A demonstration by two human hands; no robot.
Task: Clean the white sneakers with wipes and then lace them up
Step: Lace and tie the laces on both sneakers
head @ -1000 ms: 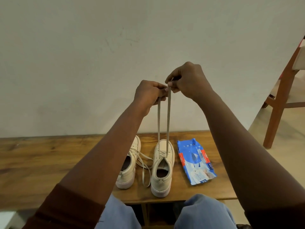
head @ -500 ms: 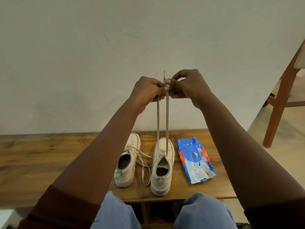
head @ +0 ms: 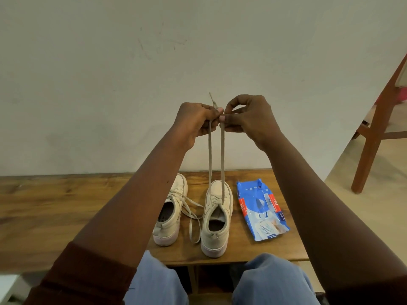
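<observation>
Two shoes stand side by side on the near part of the bench (head: 66, 205): the left shoe (head: 169, 216) with its loose laces (head: 193, 219) lying beside it, and the right shoe (head: 217, 219) with its lace (head: 222, 161) pulled straight up in two lines. The wipes (head: 262, 210) lie just right of it. Higher up, the left hand (head: 193, 122) pinches one end of the lace and the right hand (head: 248, 117) pinches the other, fingertips touching. A hard pull could lift or tip the right shoe, since nothing holds it down. If one pinch slips, that end may drop and slide out of its hole.
</observation>
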